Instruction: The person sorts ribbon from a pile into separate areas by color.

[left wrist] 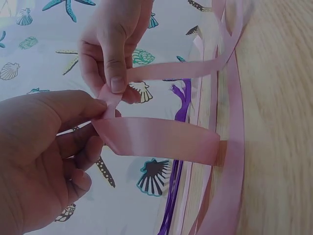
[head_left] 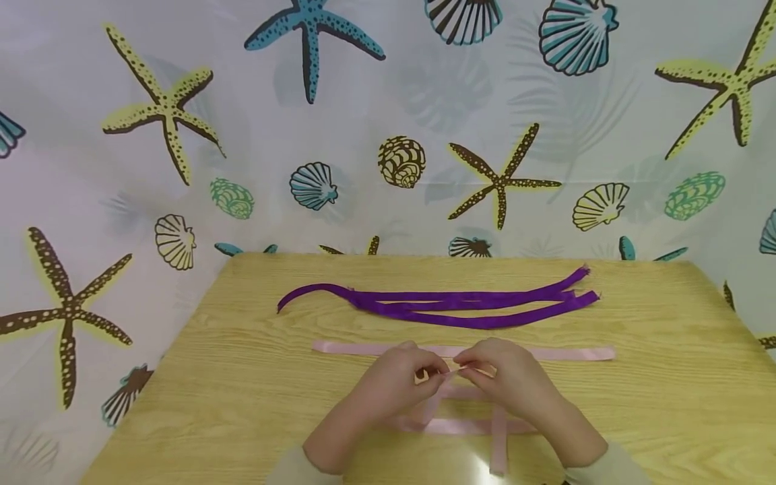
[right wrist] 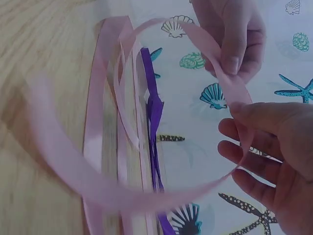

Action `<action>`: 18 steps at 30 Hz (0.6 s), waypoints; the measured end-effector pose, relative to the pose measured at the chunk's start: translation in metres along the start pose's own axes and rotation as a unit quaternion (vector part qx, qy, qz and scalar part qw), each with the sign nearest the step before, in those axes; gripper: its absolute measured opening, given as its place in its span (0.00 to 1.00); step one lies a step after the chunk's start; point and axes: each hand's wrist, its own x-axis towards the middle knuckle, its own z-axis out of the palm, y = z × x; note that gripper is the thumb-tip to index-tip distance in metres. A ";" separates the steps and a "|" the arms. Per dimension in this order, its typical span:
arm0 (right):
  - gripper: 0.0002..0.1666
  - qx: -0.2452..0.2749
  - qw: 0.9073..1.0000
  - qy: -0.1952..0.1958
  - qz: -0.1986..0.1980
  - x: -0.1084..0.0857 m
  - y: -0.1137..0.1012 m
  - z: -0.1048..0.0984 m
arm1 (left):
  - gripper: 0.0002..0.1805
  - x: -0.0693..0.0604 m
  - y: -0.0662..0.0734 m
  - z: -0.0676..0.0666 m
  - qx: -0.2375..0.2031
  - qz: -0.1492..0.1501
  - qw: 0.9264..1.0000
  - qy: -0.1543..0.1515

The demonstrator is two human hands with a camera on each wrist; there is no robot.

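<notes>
Left hand [head_left: 388,380] and right hand [head_left: 509,377] are sitting side by side, fingertips near but apart, each pinching the same pink satin ribbon [left wrist: 161,142] between thumb and finger. Ribbon is being held up off the bench [head_left: 242,404], spanning the gap between the hands. Main risk, as I'm judging it: slick satin, small fingertip grips; a loosening thumb could let the fold slide out. Band is also turning over at the fingers, so a twist could get trapped. Material is looking thin, flat and glossy, curving below the hands in broad loops.

Under the hands, near pink ribbon [head_left: 461,426] and middle pink ribbon [head_left: 463,393] are lying crosswise. One pink tail is dropping on the near side of the right hand, crossing the near strip. Matching colour and close spacing could cause a wrong strand to be caught.

Just beyond the hands, far pink ribbon [head_left: 564,353] is running nearly straight; a brushing knuckle could skew it.

Farther out, purple ribbons [head_left: 485,323] are overlapping in long shallow curves. Ends beyond the right hand are looking frayed; handling could unravel them. Cannot tell whether they are knotted.

Farthest off, pale cloth [head_left: 364,225] is standing behind everything, printed with starfish and shells.
</notes>
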 end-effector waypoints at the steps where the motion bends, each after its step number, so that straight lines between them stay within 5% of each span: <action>1: 0.09 -0.016 1.000 0.002 0.009 -0.001 -0.001 -0.002 | 0.05 0.000 0.001 0.000 0.001 -0.003 1.000 0.001; 10: 0.10 0.000 0.990 -0.040 0.136 -0.015 0.012 -0.035 | 0.07 -0.007 -0.009 -0.013 0.056 -0.058 0.997 0.019; 18: 0.14 0.011 0.982 -0.028 0.187 -0.027 0.030 -0.057 | 0.05 -0.010 -0.022 -0.029 0.126 -0.071 0.987 0.068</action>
